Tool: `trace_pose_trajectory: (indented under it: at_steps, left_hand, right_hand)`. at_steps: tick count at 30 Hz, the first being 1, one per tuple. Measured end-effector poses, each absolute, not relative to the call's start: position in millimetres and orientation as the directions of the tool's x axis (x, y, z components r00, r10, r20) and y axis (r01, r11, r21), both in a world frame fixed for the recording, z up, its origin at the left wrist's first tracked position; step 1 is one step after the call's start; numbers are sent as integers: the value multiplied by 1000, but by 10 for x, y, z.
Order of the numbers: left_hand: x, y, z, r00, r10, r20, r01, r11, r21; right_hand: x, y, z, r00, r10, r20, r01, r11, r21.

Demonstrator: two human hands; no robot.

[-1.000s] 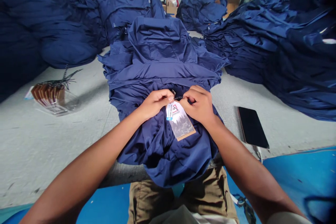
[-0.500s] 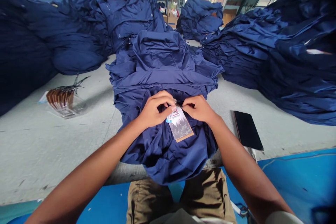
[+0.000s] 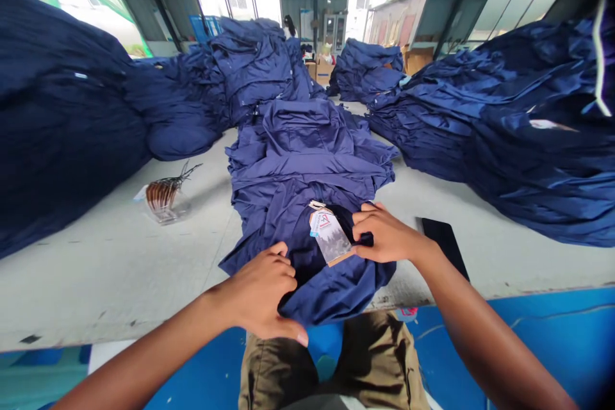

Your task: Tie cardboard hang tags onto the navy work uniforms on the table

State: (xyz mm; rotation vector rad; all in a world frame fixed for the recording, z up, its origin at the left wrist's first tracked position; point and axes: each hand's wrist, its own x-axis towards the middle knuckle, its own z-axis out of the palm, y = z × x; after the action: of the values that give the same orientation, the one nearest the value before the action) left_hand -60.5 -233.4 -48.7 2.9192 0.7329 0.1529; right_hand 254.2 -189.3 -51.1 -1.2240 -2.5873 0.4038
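A navy garment (image 3: pixel 312 170) lies on the table before me, probably a jacket, its near end bunched at the table edge. Hang tags (image 3: pixel 332 240) rest on its dark inside, the front one printed with grey trees and a red logo. A small blue-and-white label overlaps their left side. My left hand (image 3: pixel 262 288) is on the near left of the cloth, fingers bent over it and thumb stretched away from them. At the tags' right, my right hand (image 3: pixel 384 234) has its fingers curled on the fabric, the thumb by the tags' lower corner.
A bundle of brown tags with black strings (image 3: pixel 166 198) lies on the left of the pale table (image 3: pixel 96 282). A black phone (image 3: pixel 444 240) sits near the right edge. Large navy garment piles rise at the left (image 3: pixel 62 134), back (image 3: pixel 254 70) and right (image 3: pixel 519 134).
Both hands have left the top of the tags. The left moved down and left to the near cloth; the right slid to the tags' right side. The view has tilted up.
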Motion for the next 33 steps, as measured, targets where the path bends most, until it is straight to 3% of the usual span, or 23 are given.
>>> trace_pose_trajectory:
  at_steps: [6,10,13,16,18,22,27,30,33]
  left_hand:
    - [-669,-2593,-87,881,473,24,455,-859,234]
    - [-764,-2462,32,811,576,102,551,-811,195]
    - [-862,-2248,-60,702,678,219,647,-735,201]
    - [-935,-2041,-172,595,746,300,670,-666,328]
    - [-960,-1916,-203,531,807,258,653,-584,482]
    - [-1011,-1611,-146,492,866,90,501,-366,784]
    - [-1167,-918,159,500,859,-110,347,-83,934]
    - [-1205,-311,490,480,877,-23,151,-57,987]
    - [-1121,373,801,303,931,204,19,-220,975]
  right_hand:
    - [2829,-2222,-361,-653,755,64,635,591,-497]
    - [2938,-2297,-301,-654,749,107,516,546,-660]
    - [2977,-2247,-303,-663,717,217,351,553,-756]
    - [3022,-2118,-329,-574,762,298,240,505,-829]
    - [3062,-1989,-345,-497,826,265,209,411,-887]
    - [3138,-1595,-284,-497,863,96,202,223,-954]
    - [3141,-802,46,-671,736,-88,220,85,-972]
    - [3027,-181,284,-612,791,-10,103,67,-992]
    - [2802,503,474,-337,916,216,-92,196,-976]
